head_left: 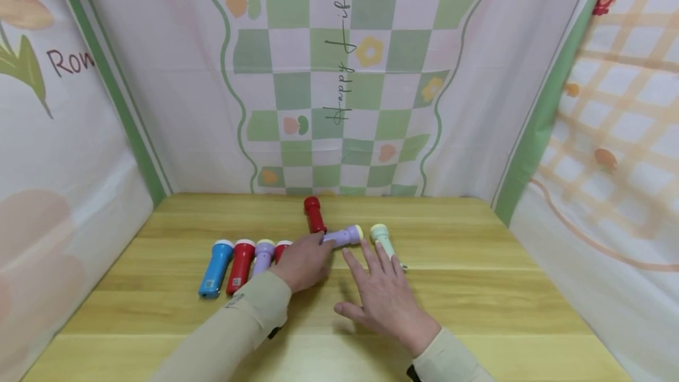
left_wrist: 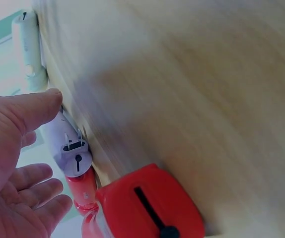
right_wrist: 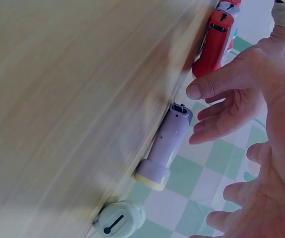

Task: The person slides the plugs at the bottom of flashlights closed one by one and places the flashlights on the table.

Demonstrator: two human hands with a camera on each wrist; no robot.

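A purple flashlight [head_left: 342, 236] with a pale yellow rim lies on the table at an angle. My left hand [head_left: 306, 261] is over its tail end; in the left wrist view the thumb and fingers stand apart, with nothing gripped. My right hand [head_left: 389, 299] is spread, palm down, its fingertips near a mint-green flashlight [head_left: 383, 239], which they partly cover. Behind the left hand lies a red flashlight [head_left: 313, 215]. Another red flashlight [head_left: 283, 248] is mostly hidden by the left hand and sleeve.
To the left, a blue flashlight [head_left: 216, 270], a red flashlight [head_left: 241, 267] and a second purple flashlight [head_left: 263, 257] lie side by side in a row. Patterned curtains [head_left: 339, 87] rise behind the wooden table [head_left: 477, 311] and along both sides.
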